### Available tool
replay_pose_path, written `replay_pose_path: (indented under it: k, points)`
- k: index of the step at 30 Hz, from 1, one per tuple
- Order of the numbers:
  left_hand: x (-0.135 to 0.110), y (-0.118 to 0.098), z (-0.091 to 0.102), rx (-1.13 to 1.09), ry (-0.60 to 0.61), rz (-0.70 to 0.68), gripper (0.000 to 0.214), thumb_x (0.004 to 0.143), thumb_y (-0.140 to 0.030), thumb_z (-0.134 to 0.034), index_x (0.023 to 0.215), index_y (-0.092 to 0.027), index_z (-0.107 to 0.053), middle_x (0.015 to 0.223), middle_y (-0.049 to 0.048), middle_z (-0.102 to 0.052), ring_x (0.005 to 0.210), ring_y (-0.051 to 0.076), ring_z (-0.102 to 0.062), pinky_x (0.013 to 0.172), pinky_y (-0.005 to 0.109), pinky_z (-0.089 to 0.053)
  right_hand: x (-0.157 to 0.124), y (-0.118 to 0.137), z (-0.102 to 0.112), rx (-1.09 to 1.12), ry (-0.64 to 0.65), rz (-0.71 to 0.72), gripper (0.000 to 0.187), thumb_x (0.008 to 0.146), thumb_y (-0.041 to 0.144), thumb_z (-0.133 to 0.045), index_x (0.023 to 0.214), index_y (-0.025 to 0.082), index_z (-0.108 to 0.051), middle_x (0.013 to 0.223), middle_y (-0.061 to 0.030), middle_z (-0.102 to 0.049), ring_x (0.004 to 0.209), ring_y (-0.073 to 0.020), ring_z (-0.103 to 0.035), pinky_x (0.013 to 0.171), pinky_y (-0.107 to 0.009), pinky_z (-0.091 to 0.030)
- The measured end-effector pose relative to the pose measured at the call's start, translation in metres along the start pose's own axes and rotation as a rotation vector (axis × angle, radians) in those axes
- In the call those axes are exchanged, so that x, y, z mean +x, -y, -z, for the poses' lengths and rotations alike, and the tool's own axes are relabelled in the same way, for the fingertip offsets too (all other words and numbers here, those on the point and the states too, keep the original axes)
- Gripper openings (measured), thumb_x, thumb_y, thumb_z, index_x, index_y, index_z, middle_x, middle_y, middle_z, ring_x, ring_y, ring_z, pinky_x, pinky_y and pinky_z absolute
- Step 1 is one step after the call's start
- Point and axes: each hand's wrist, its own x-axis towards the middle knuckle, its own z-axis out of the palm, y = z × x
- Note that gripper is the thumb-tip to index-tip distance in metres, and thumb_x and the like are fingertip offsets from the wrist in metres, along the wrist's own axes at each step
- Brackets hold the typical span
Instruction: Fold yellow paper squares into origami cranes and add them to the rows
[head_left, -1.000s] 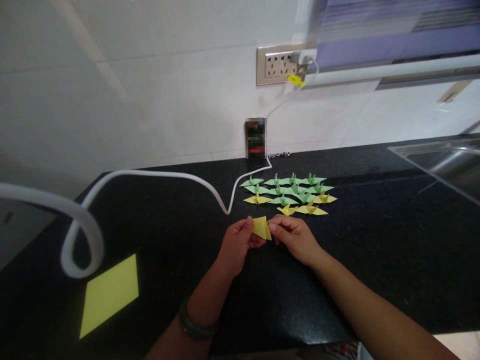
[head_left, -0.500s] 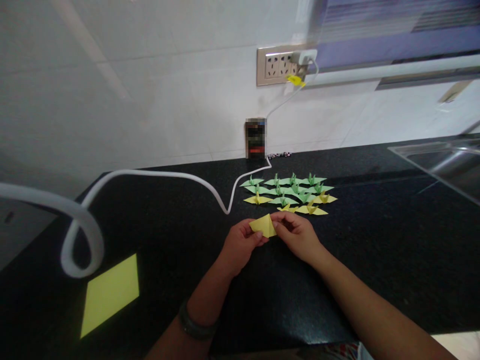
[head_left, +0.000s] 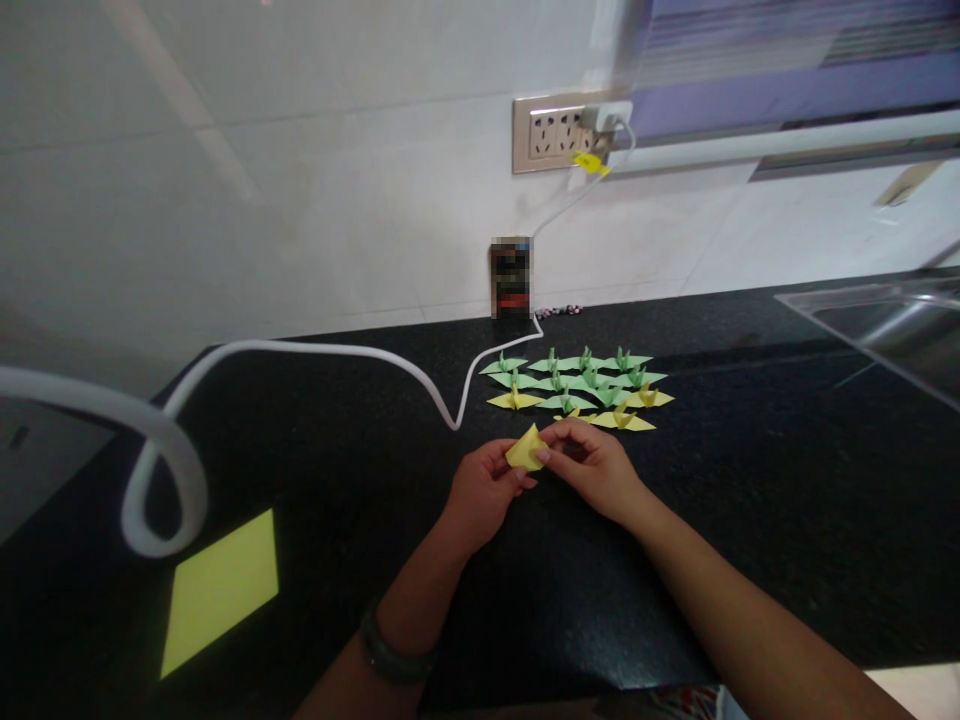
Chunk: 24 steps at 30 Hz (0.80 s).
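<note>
Fingers [head_left: 541, 457] of both hands are clamped on a small folded yellow paper [head_left: 524, 449], which seems to be held just above the black tabletop [head_left: 750, 480], midway between its near and back edges. Farthest left, a white cord [head_left: 322, 348] loops beside the tabletop's left edge and runs on toward the back edge. Below that loop, toward the near edge, a flat yellow sheet [head_left: 225, 592] lies well apart from the hands. Next comes the left hand [head_left: 482, 497], a dark bangle [head_left: 391, 652] on its wrist, its thumb pinching the paper low on the left side. Its best work, I judge, is to act as a steady clamp, gripping close to the fold so that the layers do not slip. Right of the paper, the right hand [head_left: 598, 472] sets its thumb on the paper's right side. To crease well, it should match the edges first, then press along the whole line from one end to the other, gently enough not to crumple so small a piece. Just beyond the hands, toward the back edge, stand rows of folded green and yellow paper birds [head_left: 556, 381]; the elbows and wrists should stay clear of them. Near the tabletop's back right corner, a metal sink [head_left: 862, 351] is set in
</note>
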Motion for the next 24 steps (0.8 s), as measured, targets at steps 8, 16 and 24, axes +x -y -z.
replay_pose_path:
  k: [8, 16, 24]
  points:
    - [0.004, 0.004, 0.0, -0.061, -0.074, 0.021, 0.031, 0.066, -0.015, -0.058, 0.097, -0.015, -0.055, 0.08, 0.0043, -0.065, 0.072, 0.014, -0.06, 0.059, 0.022, -0.044, 0.001, 0.003, 0.003, 0.019, 0.06, 0.144, 0.007, 0.075, 0.024, -0.054, 0.077, 0.018, -0.057, 0.084, -0.0041, -0.054, 0.079, -0.0146, -0.051, 0.071, -0.029, -0.042]
    - [0.001, 0.001, 0.0, -0.093, 0.021, 0.033, 0.032, 0.066, -0.017, -0.059, 0.098, -0.016, -0.055, 0.084, 0.004, -0.064, 0.073, 0.013, -0.06, 0.061, 0.021, -0.046, 0.0, 0.007, 0.001, -0.072, 0.176, 0.253, 0.014, 0.076, 0.02, -0.053, 0.084, 0.024, -0.064, 0.088, -0.0038, -0.053, 0.086, -0.0155, -0.049, 0.077, -0.031, -0.041]
    - [-0.001, -0.003, -0.002, -0.045, 0.009, 0.053, 0.033, 0.067, -0.024, -0.058, 0.098, -0.012, -0.055, 0.072, 0.0045, -0.064, 0.058, 0.012, -0.06, 0.049, 0.019, -0.042, -0.001, 0.009, 0.001, -0.027, 0.18, 0.253, 0.019, 0.078, 0.022, -0.052, 0.09, 0.026, -0.065, 0.09, -0.004, -0.053, 0.085, -0.0149, -0.05, 0.077, -0.031, -0.041]
